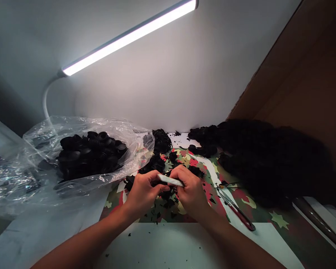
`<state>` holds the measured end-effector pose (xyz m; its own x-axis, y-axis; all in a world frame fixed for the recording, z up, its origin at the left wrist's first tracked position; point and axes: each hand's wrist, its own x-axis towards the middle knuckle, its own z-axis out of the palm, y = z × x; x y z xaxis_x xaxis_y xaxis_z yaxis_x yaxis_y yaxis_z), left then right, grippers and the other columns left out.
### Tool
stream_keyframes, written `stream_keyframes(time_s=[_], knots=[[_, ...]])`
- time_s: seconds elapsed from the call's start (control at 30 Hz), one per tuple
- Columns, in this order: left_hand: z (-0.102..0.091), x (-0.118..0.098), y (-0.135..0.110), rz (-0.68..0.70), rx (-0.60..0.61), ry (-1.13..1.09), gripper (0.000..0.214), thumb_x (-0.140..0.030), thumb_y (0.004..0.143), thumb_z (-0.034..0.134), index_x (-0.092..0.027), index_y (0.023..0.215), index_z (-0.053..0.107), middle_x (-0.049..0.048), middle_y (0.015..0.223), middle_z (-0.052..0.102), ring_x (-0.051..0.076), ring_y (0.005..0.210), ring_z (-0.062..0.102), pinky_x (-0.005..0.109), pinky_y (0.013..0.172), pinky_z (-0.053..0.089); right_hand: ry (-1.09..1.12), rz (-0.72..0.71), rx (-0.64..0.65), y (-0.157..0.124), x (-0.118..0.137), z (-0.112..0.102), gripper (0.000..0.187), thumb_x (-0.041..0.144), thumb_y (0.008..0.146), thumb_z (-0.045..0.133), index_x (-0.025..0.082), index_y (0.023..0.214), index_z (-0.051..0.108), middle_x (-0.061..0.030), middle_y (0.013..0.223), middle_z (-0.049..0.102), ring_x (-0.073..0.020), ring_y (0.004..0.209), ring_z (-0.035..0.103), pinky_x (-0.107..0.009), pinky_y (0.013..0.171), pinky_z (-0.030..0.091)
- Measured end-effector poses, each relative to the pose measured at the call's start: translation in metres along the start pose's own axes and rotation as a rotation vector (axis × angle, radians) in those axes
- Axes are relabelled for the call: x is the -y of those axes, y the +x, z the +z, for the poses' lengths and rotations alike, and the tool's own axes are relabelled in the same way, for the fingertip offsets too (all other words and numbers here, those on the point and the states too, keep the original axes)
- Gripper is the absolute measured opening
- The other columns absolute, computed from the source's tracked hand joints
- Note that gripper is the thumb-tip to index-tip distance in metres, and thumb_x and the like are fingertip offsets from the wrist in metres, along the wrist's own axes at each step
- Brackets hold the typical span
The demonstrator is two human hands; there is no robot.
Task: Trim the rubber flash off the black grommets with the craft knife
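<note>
My left hand (144, 190) is closed, thumb and fingers pinching a black rubber piece (155, 183) that is mostly hidden. Close against it, my right hand (190, 188) has its fingers wrapped round a slim tool with a white handle (170, 180); its working end cannot be made out. Both hands are held above black scraps (168, 203) strewn on a patterned red and green sheet (112, 205). To their left, an open clear plastic bag (140, 149) contains several black ribbed rubber parts (86, 155).
A large black heap (268, 160) covers the right side, beside a cardboard panel (305, 74). Scissors (236, 211) with dark red handles lie right of my hands. More black pieces (162, 140) sit at the back. A lit lamp (131, 37) hangs overhead on a bent neck.
</note>
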<state>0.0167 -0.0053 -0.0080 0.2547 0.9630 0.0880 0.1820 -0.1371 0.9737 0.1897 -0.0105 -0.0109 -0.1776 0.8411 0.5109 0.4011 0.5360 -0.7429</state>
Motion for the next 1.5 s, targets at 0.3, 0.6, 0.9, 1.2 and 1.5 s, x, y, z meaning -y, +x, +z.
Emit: stream_keyframes(time_s=[0.3,0.6,0.9,1.2,1.5], knots=[[0.005,0.006,0.002,-0.095,-0.029,-0.138,0.018,-0.03,0.072,0.077,-0.015,0.082,0.073,0.0028,0.069,0.069,0.016,0.061,0.059,0.024,0.057,0.044,0.002,0.241,-0.051,0.005,-0.005,0.004,0.017,0.015,0.088,0.039,0.023,0.073,0.038,0.0016,0.067,0.044,-0.0139,0.057,0.038,-0.027,0.054,0.03],[0.005,0.003,0.004,-0.112,-0.038,-0.271,0.023,-0.033,0.071,0.077,-0.013,0.078,0.067,0.0023,0.066,0.065,0.015,0.058,0.057,0.024,0.055,0.045,0.186,0.292,0.05,0.002,0.002,-0.006,0.033,0.043,0.101,0.045,0.02,0.078,0.051,0.002,0.068,0.044,-0.0129,0.059,0.04,-0.026,0.054,0.032],[0.01,0.008,0.001,0.007,-0.052,-0.018,0.009,-0.023,0.077,0.068,-0.015,0.078,0.072,0.001,0.07,0.068,0.013,0.062,0.055,0.023,0.058,0.041,0.06,0.146,0.017,0.004,0.01,0.003,0.017,0.013,0.087,0.055,0.019,0.071,0.056,-0.0013,0.075,0.053,-0.0142,0.067,0.047,-0.026,0.061,0.036],[0.004,0.008,0.004,-0.067,-0.056,-0.184,0.014,-0.028,0.073,0.073,-0.015,0.079,0.068,0.0006,0.067,0.065,0.014,0.057,0.058,0.023,0.054,0.044,0.33,0.368,-0.066,0.008,-0.013,-0.017,0.036,0.048,0.096,0.055,0.02,0.075,0.052,0.0034,0.065,0.041,-0.0109,0.054,0.034,-0.025,0.049,0.026],[0.007,0.014,0.002,0.051,-0.066,-0.052,0.005,-0.019,0.08,0.067,-0.016,0.082,0.071,0.0013,0.071,0.068,0.015,0.062,0.061,0.023,0.057,0.048,0.023,0.042,0.046,0.003,0.002,-0.006,0.018,0.006,0.087,0.052,0.018,0.076,0.059,-0.0018,0.08,0.055,-0.0142,0.071,0.052,-0.026,0.063,0.039]])
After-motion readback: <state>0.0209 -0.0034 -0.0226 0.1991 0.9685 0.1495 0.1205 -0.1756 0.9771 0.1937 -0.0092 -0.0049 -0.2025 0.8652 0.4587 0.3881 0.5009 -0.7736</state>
